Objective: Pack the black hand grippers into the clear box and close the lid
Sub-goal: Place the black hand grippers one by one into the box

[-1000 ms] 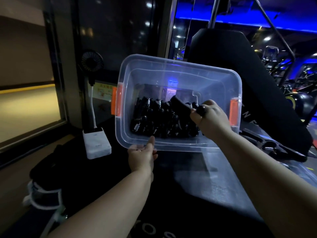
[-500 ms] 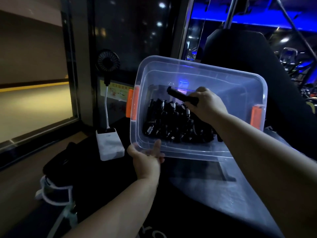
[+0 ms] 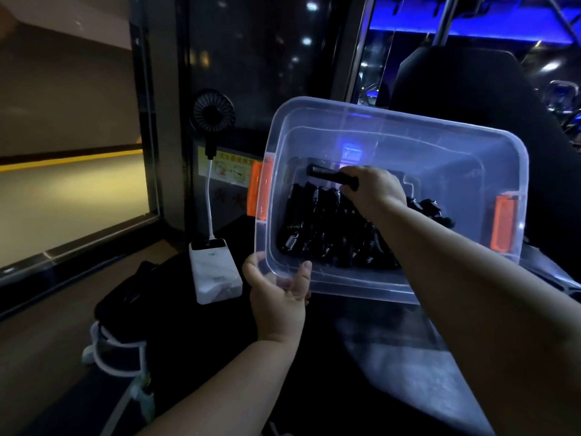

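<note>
One black hand gripper [image 3: 330,176] is clenched, apparently by one handle, in the right grip [image 3: 375,190], now moved deeper inside the clear box [image 3: 399,121], above the pile [image 3: 323,228]. Left grip [image 3: 276,294] clasps its near rim. Release is judged next; closing comes after.

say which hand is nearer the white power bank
Left. The left hand grips the clear box corner beside the power bank; the right hand is inside the box, farther right.

The dim scene was lit by blue strip lighting [image 3: 471,37] at upper right, lamp reflections spotting the dark glass [image 3: 267,67], edges bowed.
</note>
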